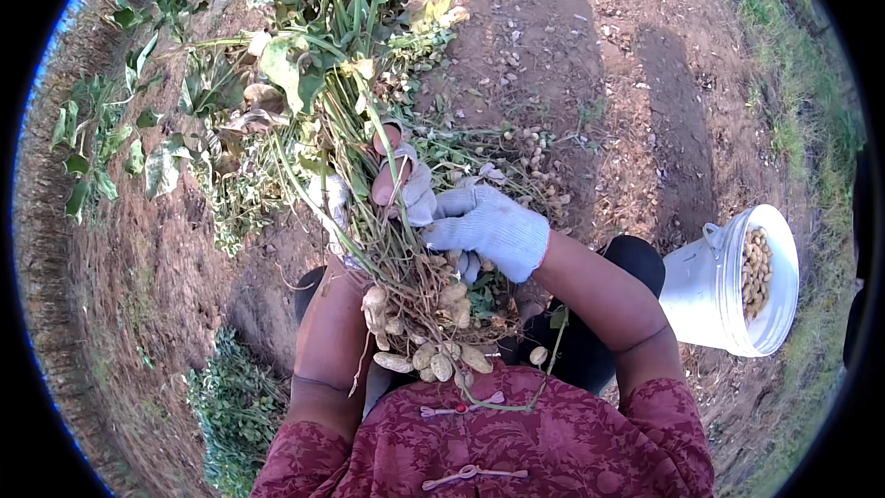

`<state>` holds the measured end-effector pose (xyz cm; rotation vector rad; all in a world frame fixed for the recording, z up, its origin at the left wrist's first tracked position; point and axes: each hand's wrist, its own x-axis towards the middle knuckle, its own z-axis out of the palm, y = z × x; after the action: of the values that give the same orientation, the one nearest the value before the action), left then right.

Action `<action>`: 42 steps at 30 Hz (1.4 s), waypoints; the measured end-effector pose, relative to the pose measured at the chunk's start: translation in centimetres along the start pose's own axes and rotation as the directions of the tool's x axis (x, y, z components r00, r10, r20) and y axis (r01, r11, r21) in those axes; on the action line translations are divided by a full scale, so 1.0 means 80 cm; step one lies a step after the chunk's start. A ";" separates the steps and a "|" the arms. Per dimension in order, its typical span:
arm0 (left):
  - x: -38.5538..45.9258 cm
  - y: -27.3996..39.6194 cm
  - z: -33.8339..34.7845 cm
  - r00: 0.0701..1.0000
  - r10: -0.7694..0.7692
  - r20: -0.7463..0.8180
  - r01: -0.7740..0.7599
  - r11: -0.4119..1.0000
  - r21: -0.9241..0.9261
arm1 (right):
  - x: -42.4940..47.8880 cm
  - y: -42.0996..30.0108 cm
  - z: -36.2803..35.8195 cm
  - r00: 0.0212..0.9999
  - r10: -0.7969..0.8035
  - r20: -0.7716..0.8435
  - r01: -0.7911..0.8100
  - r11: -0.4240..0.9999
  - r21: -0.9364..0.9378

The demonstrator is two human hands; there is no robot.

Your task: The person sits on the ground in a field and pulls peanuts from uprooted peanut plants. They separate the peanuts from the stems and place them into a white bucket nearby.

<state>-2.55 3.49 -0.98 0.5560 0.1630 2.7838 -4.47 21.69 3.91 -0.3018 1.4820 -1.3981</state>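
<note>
My left hand [413, 188] grips a bundle of peanut plant stems [356, 145]. Its worn white glove leaves some fingertips bare. Clusters of peanut pods [435, 360] hang from the root end, close to my chest. The leafy tops [297, 62] stretch away from me to the upper left. On the right side of the bundle, my right hand [494, 232] in a whitish knit glove has its fingers against the stems and beside the left fingers. Whether it pinches anything is hidden.
A white plastic bucket [698, 297] with peanuts [756, 273] inside stands tilted at my right. Picked vines [484, 145] with pods lie on the soil ahead. A green leafy heap [235, 408] sits at lower left; grass [795, 104] borders the right side.
</note>
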 end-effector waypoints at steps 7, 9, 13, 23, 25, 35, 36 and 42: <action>0.004 -0.012 0.006 0.990 0.037 -0.138 -0.037 0.999 0.006 | -0.020 0.005 -0.026 0.810 -0.587 0.001 0.286 0.393 -0.874; -0.001 0.011 -0.004 1.000 -0.026 -0.006 0.026 0.997 -0.067 | -0.047 0.006 -0.039 0.836 -0.543 -0.086 0.168 0.403 -0.900; -0.005 0.023 0.023 0.913 0.230 -0.336 -0.190 0.970 0.149 | -0.133 0.039 -0.100 0.421 -0.687 -0.592 -0.131 0.600 -0.789; -0.006 0.018 0.029 0.551 0.596 -0.585 -0.172 0.766 0.619 | -0.419 0.128 -0.276 -0.198 -0.488 -0.850 -0.931 0.364 0.008; -0.003 0.013 0.041 0.580 0.590 -0.562 -0.133 0.749 0.649 | -0.398 0.103 -0.234 -0.280 -0.290 -0.915 -0.944 0.257 0.208; -0.001 0.014 0.031 0.575 0.556 -0.601 -0.094 0.774 0.626 | -0.110 0.005 -0.051 0.572 -0.802 -0.171 0.208 0.344 -0.916; 0.003 0.011 0.035 0.557 0.557 -0.616 -0.078 0.774 0.628 | -0.088 -0.006 -0.044 0.586 -0.803 0.111 0.279 0.071 -0.958; 0.003 0.006 0.027 0.518 0.586 -0.623 -0.011 0.733 0.680 | -0.001 -0.027 0.006 0.852 -0.521 -0.055 0.227 0.462 -0.857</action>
<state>-2.03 3.22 1.19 -0.7842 1.3310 3.0637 -5.05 20.88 5.91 -1.1300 2.4275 -0.9614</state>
